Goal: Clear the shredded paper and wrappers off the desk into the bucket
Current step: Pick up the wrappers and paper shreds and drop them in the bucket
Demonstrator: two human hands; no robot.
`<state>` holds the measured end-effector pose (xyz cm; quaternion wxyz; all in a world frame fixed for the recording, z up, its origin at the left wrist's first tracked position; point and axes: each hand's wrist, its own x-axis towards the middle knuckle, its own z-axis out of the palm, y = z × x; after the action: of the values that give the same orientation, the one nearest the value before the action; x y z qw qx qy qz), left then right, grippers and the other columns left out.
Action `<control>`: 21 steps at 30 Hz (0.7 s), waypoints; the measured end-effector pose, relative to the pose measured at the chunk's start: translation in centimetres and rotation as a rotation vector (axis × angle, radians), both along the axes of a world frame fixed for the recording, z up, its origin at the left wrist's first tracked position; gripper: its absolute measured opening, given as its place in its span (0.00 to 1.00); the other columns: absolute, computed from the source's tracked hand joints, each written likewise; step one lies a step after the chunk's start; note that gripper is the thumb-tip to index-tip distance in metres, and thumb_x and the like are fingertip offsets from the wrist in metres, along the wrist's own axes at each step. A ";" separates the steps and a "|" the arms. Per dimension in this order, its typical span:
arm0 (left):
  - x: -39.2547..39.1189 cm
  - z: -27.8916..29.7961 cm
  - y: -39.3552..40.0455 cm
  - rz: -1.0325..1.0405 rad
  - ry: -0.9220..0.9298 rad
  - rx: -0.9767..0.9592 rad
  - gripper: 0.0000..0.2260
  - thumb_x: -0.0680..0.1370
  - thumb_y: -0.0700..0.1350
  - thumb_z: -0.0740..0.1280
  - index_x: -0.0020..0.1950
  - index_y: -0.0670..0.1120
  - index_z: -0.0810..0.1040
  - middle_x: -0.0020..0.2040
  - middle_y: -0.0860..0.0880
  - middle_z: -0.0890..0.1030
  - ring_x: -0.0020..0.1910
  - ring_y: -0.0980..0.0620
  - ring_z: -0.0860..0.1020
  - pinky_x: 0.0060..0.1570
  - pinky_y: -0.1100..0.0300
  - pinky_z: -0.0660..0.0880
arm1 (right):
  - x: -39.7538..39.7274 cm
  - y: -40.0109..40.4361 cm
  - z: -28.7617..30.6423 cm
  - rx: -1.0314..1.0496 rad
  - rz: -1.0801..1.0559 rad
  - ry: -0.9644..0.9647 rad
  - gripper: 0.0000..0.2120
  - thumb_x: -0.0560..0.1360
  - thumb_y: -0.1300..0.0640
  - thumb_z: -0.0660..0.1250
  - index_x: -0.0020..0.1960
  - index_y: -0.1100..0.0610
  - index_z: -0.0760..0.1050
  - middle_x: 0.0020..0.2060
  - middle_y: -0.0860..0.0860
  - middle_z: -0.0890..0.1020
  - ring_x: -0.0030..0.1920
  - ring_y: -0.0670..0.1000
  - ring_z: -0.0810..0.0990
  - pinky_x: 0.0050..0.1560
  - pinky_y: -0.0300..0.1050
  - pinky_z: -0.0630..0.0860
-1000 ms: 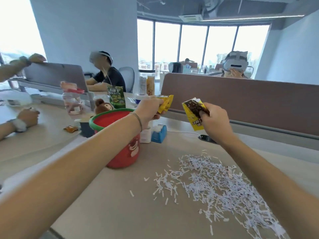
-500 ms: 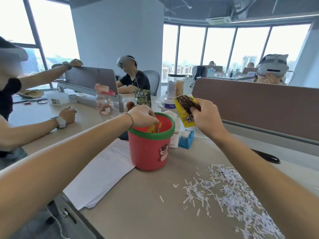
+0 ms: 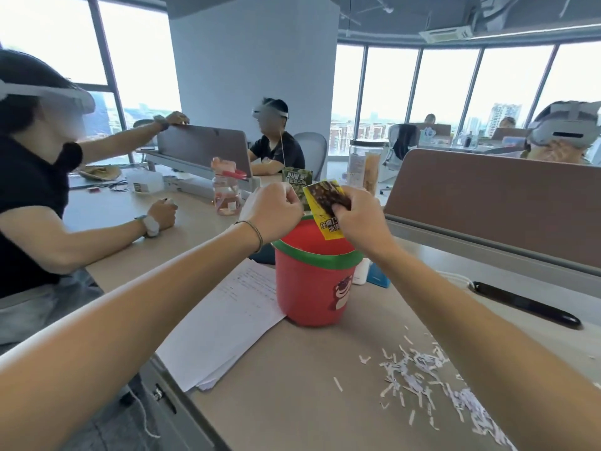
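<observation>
One yellow wrapper point(image 3: 327, 208) hangs long-axis down, pinched in the right hand point(image 3: 357, 219) directly over the red bucket point(image 3: 312, 284). Left hand point(image 3: 276, 211), fist curled w/ nothing visible in it, sits just beside; shredded paper point(image 3: 432, 379) lies nearer the right arm.

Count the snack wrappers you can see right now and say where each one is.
2. A yellow wrapper is pinched in the right hand over the red bucket. A green wrapper stands behind the left hand. Others may lie hidden inside the bucket.
</observation>
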<state>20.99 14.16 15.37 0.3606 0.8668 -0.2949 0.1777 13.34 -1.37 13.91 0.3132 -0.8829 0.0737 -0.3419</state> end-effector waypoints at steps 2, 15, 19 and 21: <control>0.1 -0.3 0.4 0.001 -0.002 0.009 0.08 0.76 0.45 0.63 0.39 0.50 0.80 0.35 0.55 0.80 0.39 0.53 0.79 0.39 0.58 0.77 | 0.4 0.3 -0.5 -0.011 -0.011 0.047 0.08 0.77 0.60 0.63 0.54 0.53 0.78 0.43 0.50 0.83 0.47 0.53 0.81 0.49 0.55 0.80; -4.1 -0.4 -2.3 -0.135 -0.024 0.021 0.06 0.76 0.45 0.65 0.43 0.50 0.81 0.36 0.52 0.82 0.39 0.53 0.80 0.41 0.59 0.76 | -5.0 -2.1 -0.7 0.019 0.000 0.081 0.15 0.75 0.62 0.64 0.58 0.52 0.81 0.46 0.49 0.87 0.47 0.47 0.84 0.53 0.48 0.82; -7.5 -0.8 -6.1 -0.250 -0.051 0.022 0.06 0.76 0.44 0.64 0.45 0.49 0.82 0.39 0.52 0.81 0.41 0.52 0.78 0.39 0.59 0.73 | -9.6 -5.0 -0.9 -0.077 -0.116 0.126 0.13 0.76 0.63 0.64 0.53 0.54 0.85 0.50 0.49 0.86 0.49 0.46 0.82 0.54 0.44 0.80; -9.3 -1.2 -8.2 -0.320 -0.045 0.031 0.06 0.76 0.43 0.64 0.45 0.50 0.81 0.38 0.53 0.80 0.40 0.54 0.77 0.36 0.62 0.70 | -12.4 -6.8 -1.1 -0.089 -0.183 0.146 0.13 0.76 0.63 0.64 0.53 0.54 0.85 0.51 0.49 0.86 0.50 0.47 0.82 0.54 0.43 0.80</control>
<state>11.69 5.91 14.22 0.3643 0.8099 -0.4400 0.1330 0.91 -8.17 12.80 0.2349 -0.9081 0.1611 -0.3070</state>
